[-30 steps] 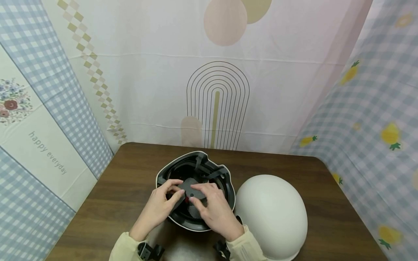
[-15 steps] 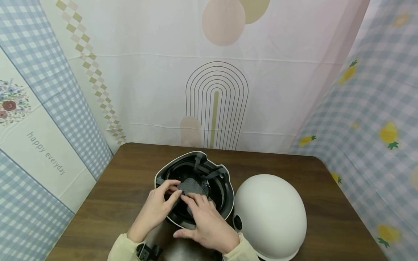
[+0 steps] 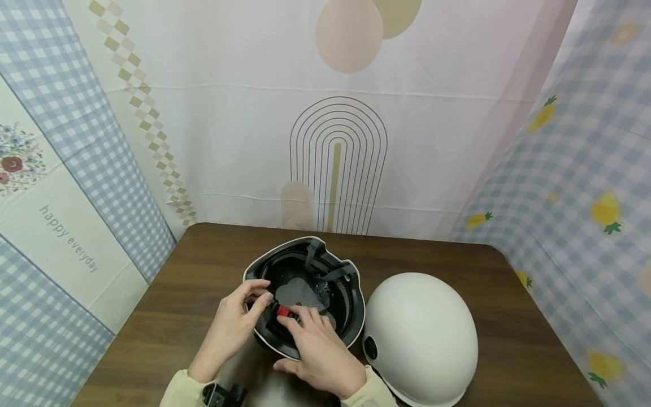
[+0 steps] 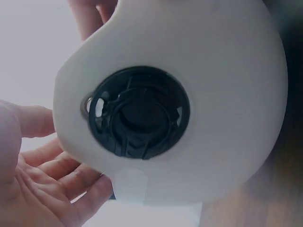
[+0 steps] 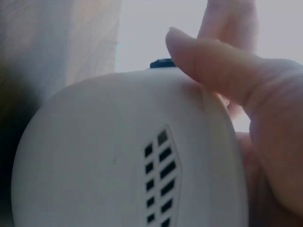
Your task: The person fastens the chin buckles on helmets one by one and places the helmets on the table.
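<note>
An upturned white helmet [image 3: 333, 282] with a black lining rests before me. A black chin-strap buckle with a red button [image 3: 282, 310] spans the space between my hands over its opening. My left hand [image 3: 231, 322] pinches the buckle's black left end with thumb and index finger. The fingers of my right hand [image 3: 322, 350] curl over its other end, while the thumb lies outside the rim on the shell [image 5: 113, 142]. In the left wrist view, my left hand [image 4: 52, 175] reaches behind the shell, beside a round black fitting [image 4: 139, 113].
A second white helmet [image 3: 422, 339] sits dome up, close to the right of the first. Both lie on a brown wooden table [image 3: 183, 294]. Patterned cloths [image 3: 239, 141] hang behind the table and at both sides.
My right hand has shifted down and left, its thumb moving outside the helmet rim. My left hand has drawn slightly left, and the red button now shows between my hands.
</note>
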`<state>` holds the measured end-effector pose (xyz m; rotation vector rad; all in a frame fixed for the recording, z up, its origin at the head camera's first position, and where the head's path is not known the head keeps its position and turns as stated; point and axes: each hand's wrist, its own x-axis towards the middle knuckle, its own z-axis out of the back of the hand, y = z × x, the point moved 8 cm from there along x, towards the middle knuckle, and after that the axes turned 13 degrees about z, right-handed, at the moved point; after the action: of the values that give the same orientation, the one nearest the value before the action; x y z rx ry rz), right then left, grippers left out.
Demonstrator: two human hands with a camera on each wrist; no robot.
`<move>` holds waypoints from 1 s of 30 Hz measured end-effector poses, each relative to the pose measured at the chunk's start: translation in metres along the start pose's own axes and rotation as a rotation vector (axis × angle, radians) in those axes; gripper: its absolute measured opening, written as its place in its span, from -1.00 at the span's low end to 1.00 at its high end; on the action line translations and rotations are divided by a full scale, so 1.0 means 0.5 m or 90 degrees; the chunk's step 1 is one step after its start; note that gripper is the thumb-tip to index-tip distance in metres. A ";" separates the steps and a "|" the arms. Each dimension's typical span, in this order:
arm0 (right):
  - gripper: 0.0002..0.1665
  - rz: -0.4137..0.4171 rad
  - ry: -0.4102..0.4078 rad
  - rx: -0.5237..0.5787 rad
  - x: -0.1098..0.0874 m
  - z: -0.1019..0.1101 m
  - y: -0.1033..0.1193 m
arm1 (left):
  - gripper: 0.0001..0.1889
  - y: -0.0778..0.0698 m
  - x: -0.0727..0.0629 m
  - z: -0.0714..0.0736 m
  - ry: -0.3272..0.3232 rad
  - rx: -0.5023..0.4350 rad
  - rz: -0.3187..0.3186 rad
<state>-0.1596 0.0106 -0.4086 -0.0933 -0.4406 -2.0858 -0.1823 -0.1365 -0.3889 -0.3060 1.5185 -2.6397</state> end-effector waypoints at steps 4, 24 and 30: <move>-0.34 0.019 -0.006 -0.013 0.005 0.000 0.009 | -0.77 0.012 -0.003 0.014 -0.009 -0.025 0.004; -0.49 -0.007 -0.089 -0.056 0.037 -0.006 0.059 | -0.83 0.060 -0.021 0.078 -0.143 -0.058 0.041; -0.50 -0.030 -0.119 -0.039 0.049 -0.012 0.071 | -0.77 0.072 -0.019 0.071 -0.107 -0.063 0.059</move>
<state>-0.1421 -0.0278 -0.3990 -0.3189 -0.4959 -2.1456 -0.1668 -0.1831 -0.4039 -0.4413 1.5701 -2.4069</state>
